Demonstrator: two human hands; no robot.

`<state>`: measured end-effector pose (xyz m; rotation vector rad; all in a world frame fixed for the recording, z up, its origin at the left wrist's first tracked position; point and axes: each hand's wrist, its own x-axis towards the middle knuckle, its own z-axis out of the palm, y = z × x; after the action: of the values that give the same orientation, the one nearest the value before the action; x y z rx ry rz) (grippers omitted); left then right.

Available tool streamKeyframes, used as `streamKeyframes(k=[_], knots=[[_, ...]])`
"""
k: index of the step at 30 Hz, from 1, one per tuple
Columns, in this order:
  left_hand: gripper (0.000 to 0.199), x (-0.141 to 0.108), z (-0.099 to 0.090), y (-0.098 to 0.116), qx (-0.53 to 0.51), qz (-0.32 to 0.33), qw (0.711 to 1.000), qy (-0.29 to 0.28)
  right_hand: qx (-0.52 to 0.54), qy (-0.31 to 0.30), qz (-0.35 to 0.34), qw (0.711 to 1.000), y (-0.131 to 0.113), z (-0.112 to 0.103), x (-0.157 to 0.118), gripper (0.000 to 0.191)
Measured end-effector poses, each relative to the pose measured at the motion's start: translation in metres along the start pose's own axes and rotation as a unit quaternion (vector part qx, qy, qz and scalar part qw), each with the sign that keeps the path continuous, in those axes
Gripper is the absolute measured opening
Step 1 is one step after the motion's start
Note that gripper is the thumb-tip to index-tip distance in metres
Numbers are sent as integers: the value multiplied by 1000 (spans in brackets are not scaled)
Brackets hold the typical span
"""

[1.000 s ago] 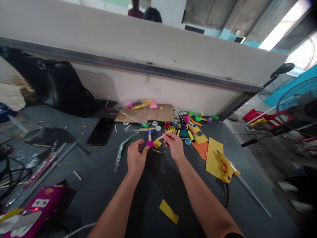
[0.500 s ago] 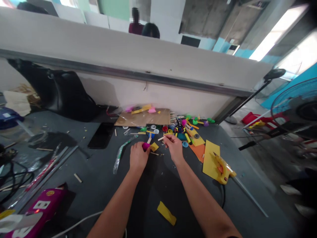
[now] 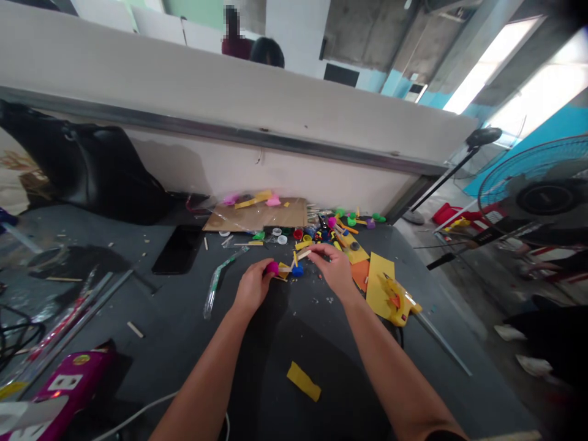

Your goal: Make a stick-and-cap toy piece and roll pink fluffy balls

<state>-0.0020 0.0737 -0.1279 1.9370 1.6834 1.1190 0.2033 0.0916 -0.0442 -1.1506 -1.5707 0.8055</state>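
My left hand grips a magenta plastic piece at its fingertips. A short pale stick runs from that piece to a blue bottle cap, and they look joined. My right hand pinches a thin wooden stick just above the blue cap. A small yellow foam piece lies partly hidden under the hands. The work happens over a dark grey tabletop.
Beyond the hands lie scattered caps and craft scraps, a cardboard sheet and a black phone. To the right are a yellow glue gun and yellow card. A plastic straw lies left; a low wall runs behind.
My left hand has lifted the magenta piece off the table, with the blue cap now lying to its right. My hands have moved closer together, and the whole view has shifted slightly.
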Motion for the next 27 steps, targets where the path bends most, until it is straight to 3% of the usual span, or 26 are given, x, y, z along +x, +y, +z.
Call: streamKeyframes(k=[6,10,14,27], knots=[[32,10,8,-2,7,20,1000,-3,-82,-52,-51,994,2,17,15,14],[34,12,11,-5,13,20,1000,5,-237,-93,-97,962,3,30,25,9],[36,11,10,-3,24,26,999,0,-326,-86,-113,935,8,41,24,8],[33,11,8,-5,8,39,999,-5,-371,-64,-117,919,26,54,18,10]])
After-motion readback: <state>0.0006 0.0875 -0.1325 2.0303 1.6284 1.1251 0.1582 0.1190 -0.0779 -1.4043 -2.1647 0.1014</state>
